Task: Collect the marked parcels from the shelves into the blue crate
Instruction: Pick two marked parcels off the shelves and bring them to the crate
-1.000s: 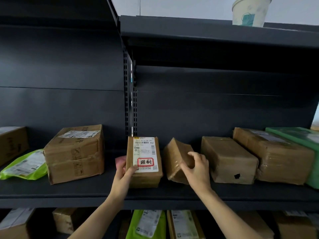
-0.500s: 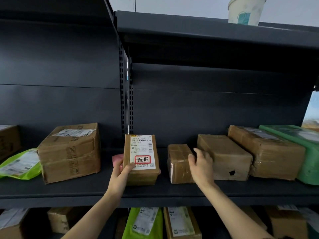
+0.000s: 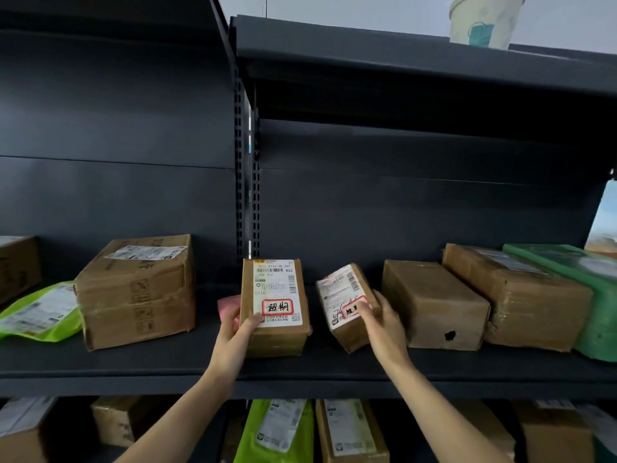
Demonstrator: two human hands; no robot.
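left grip (image 3: 233, 324) is curled round the small brown cardboard parcel (image 3: 277, 339) with red-marked white label (image 3: 278, 290), stood on the dark metal shelf (image 3: 133, 369) | right grip (image 3: 384, 325) is wrapped on the smaller tilted brown red-marked parcel (image 3: 339, 292) | both are judged light, stiff, tape-slick; best taken across short sides
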